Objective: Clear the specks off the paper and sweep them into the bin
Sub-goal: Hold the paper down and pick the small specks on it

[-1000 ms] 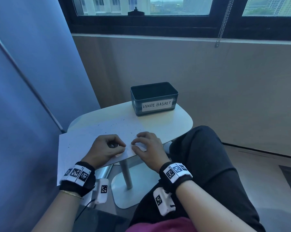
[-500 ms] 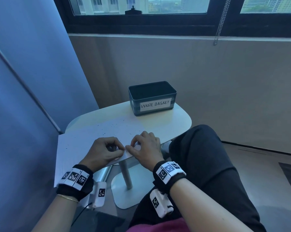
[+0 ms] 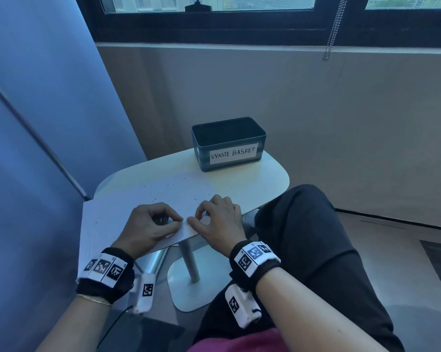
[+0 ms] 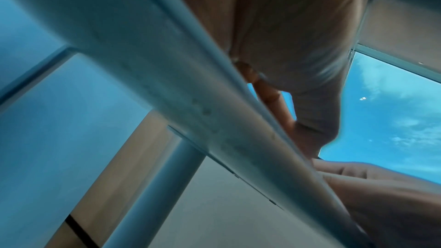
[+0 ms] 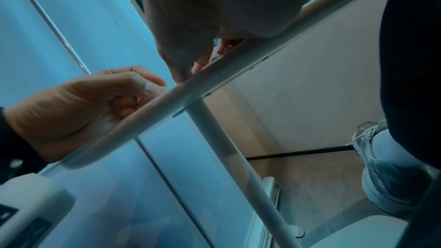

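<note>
A flat white paper, dotted with tiny dark specks, is laid on a smooth, rounded white worktop, its left part overhanging the edge. Its near edge is pinched by the curled left hand and the curled right hand, thumbs nearly meeting. A dark rectangular bin with a paper label is set at the far side.

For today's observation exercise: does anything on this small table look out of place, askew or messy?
Yes. The paper lies askew and overhangs the table at its near left edge. Small dark specks are scattered across it. Both the left hand and right hand pinch its near edge. The waste basket stands upright.
</note>
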